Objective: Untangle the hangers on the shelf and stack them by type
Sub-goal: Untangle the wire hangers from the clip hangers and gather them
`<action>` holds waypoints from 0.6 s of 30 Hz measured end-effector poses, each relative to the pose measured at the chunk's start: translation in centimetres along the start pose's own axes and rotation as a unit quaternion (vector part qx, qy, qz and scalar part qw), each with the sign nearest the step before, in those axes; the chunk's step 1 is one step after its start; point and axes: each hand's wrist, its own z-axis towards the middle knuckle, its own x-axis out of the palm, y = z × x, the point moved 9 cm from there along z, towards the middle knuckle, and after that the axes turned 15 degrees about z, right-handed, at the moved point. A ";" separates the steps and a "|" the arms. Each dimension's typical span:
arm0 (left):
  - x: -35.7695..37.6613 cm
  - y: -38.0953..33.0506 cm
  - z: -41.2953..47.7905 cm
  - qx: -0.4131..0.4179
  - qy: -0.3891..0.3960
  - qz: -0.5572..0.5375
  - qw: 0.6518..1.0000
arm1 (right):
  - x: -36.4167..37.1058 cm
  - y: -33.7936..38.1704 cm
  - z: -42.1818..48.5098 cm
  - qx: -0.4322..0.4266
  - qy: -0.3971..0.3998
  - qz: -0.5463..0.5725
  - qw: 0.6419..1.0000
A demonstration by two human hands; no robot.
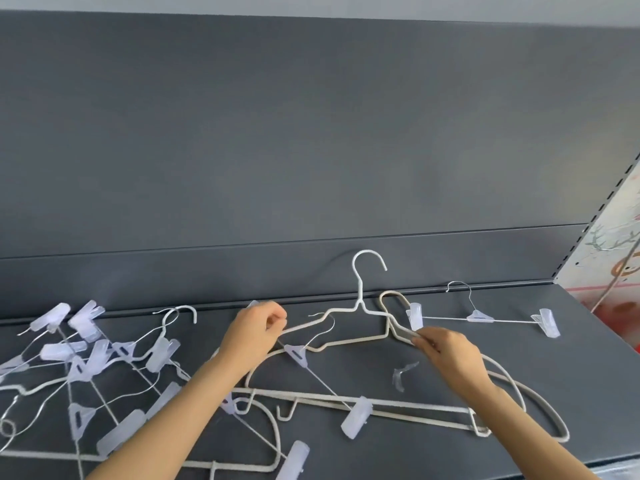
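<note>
- Toward the middle of the dark grey shelf (pixel 519 368), close to the back panel (pixel 311 133): white coated hanger (pixel 361 308); hook pointing away at the panel, tip turned to the right; long axis left to right, left shoulder sloping toward the near left.
- At that left shoulder: left hand (pixel 256 327); pinches the wire between thumb and curled fingers.
- Just right of the white hanger's neck: beige hanger (pixel 401 330); hook bent over at the far end, body sweeping off toward the near right; long axis diagonal, far left to near right.
- On the beige hanger's neck: right hand (pixel 446 351); grips it narrowly in the fingertips.
- At the right rear, apart from both hands: single clip hanger (pixel 479 317); wire hook pointing at the panel, bar left to right, one clear clip at each end.
- Under the white hanger: another clip hanger (pixel 296 355); bar slanting from far left to near right, ending in a clip.
- At the left end: tangle (pixel 86 362) of clip hangers and coated ones, crossing at many angles.
- Just left of the right wrist: loose clear plastic piece (pixel 401 375), lying on the shelf.
- Beyond the shelf's right end: patterned surface (pixel 616 254).
</note>
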 end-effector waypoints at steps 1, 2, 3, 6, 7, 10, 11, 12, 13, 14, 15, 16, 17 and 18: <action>-0.2 0.7 -0.4 0.006 -0.002 0.002 1.000 | -0.1 0.1 -0.1 0.005 -0.004 0.000 1.000; -0.4 1.3 -0.9 0.010 -0.001 0.011 1.000 | -0.2 0.3 -0.1 0.007 -0.010 0.000 1.000; -0.5 1.6 -1.3 0.016 -0.004 0.033 0.999 | -0.4 0.6 -0.2 0.005 -0.019 0.001 1.000; -1.3 2.6 -2.0 -0.003 -0.016 0.113 0.994 | -1.4 1.4 -0.3 -0.012 -0.054 0.017 0.998; -1.8 3.0 -2.2 -0.016 -0.018 0.114 0.993 | -1.9 1.6 -0.3 -0.017 -0.064 0.022 0.998; -2.3 4.1 -2.6 -0.030 0.022 0.091 0.995 | -3.1 2.1 -0.4 -0.026 -0.087 0.020 0.996; -2.0 4.6 -2.9 -0.034 0.055 0.089 0.994 | -3.6 2.1 -0.5 -0.024 -0.094 0.016 0.995; -1.7 5.2 -3.2 -0.039 0.085 0.090 0.991 | -3.9 2.0 -0.5 -0.019 -0.099 0.014 0.995; -1.5 5.8 -3.5 -0.044 0.106 0.095 0.989 | -4.2 2.0 -0.5 -0.012 -0.104 0.010 0.994; -1.3 6.5 -3.7 -0.050 0.118 0.104 0.986 | -4.5 1.9 -0.5 -0.007 -0.110 0.008 0.994; -1.3 7.1 -3.8 -0.059 0.120 0.106 0.985 | -4.7 1.8 -0.4 -0.004 -0.115 0.008 0.993; -1.3 7.6 -3.8 -0.069 0.118 0.102 0.985 | -4.8 1.8 -0.4 -0.004 -0.119 0.008 0.993; -1.3 7.8 -3.8 -0.073 0.111 0.098 0.986 | -4.8 2.0 -0.4 -0.005 -0.122 0.007 0.993; -1.3 7.8 -3.8 -0.071 0.095 0.100 0.988 | -4.7 2.1 -0.3 -0.006 -0.123 0.007 0.992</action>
